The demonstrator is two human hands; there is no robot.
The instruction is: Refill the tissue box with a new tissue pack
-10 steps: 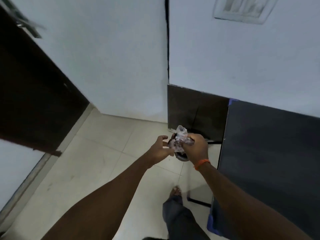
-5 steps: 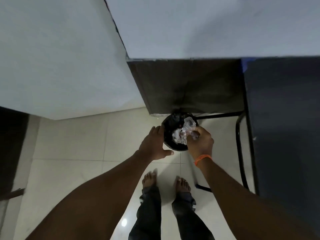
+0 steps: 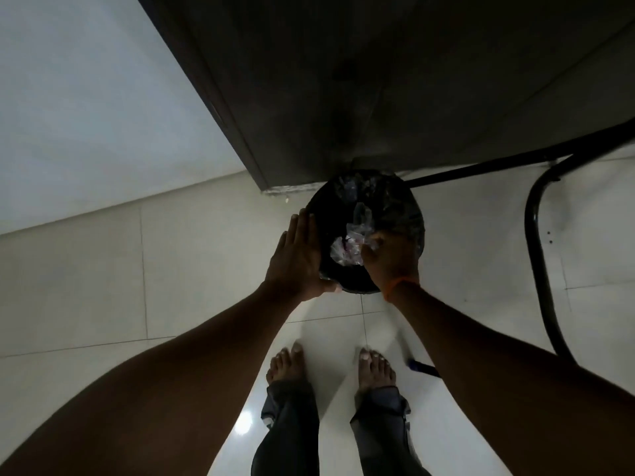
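A crumpled clear plastic wrapper (image 3: pixel 350 247) is held in my right hand (image 3: pixel 390 259), right over the mouth of a round black bin (image 3: pixel 395 204) lined with a dark bag. My left hand (image 3: pixel 297 261) rests flat with its fingers straight against the bin's left rim, thumb under the near edge. The bin stands on the tiled floor against a dark panel. No tissue box or tissue pack is in view.
A dark cabinet panel (image 3: pixel 378 80) rises behind the bin, with a pale wall (image 3: pixel 86 97) to the left. A black metal tube frame (image 3: pixel 539 255) curves along the floor on the right. My bare feet (image 3: pixel 330 369) stand just before the bin.
The view has tipped down and closed in on the bin. My right hand has lowered the wrapper into the bin's mouth, and my left hand has come to lie flat on the rim.
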